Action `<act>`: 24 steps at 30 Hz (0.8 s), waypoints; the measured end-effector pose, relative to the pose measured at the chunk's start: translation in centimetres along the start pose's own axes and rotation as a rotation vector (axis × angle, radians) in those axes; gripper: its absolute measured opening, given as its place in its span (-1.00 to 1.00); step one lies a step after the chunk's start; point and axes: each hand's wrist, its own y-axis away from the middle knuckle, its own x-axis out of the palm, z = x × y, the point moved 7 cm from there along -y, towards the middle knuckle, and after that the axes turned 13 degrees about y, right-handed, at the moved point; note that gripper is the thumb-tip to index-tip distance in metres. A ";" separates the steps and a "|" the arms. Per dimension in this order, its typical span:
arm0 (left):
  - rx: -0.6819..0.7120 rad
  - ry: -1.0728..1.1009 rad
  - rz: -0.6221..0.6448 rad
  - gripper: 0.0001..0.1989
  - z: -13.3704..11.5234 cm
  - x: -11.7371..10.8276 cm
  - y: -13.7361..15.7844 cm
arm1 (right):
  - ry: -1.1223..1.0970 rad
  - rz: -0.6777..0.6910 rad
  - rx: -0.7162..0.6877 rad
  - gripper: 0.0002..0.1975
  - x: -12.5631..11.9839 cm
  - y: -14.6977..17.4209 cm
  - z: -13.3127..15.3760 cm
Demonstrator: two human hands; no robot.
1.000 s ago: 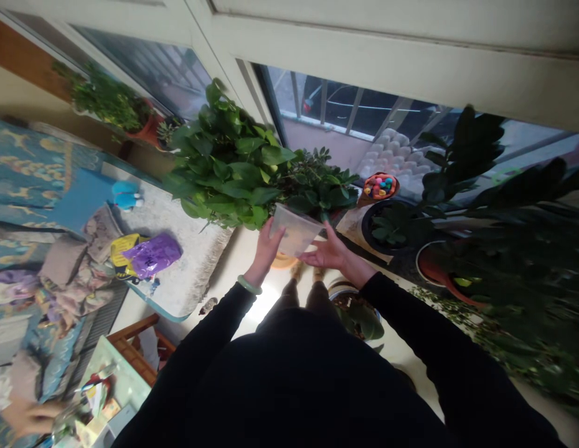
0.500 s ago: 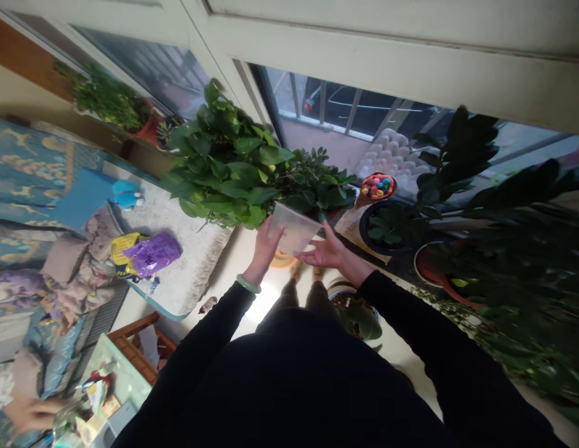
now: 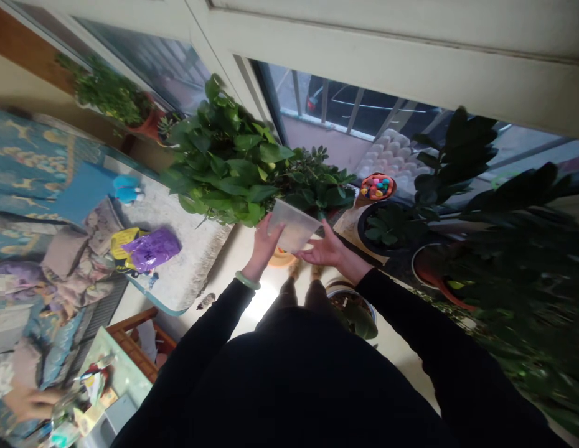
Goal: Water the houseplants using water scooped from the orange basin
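Both hands, the left hand and right hand, grasp a clear plastic container tilted against the pothos leaves above the floor, where a loose grip could spill or drop it.

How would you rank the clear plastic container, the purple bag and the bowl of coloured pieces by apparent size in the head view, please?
1. purple bag
2. clear plastic container, only slightly smaller, so unsure
3. bowl of coloured pieces, farther away

Daylight comes in through the window, the foreground stays dim, edges warp fisheye-style, and the plants on the right blur.
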 end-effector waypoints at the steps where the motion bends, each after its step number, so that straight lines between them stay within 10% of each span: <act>1: 0.008 -0.029 -0.020 -0.31 -0.1 0.0 0.0 | -0.001 -0.002 0.003 0.03 0.0 0.0 0.0; 24: 0.056 -0.392 0.012 -0.50 -1.6 0.0 -0.8 | 0.077 -0.015 -0.045 -0.01 -1.1 -1.0 0.0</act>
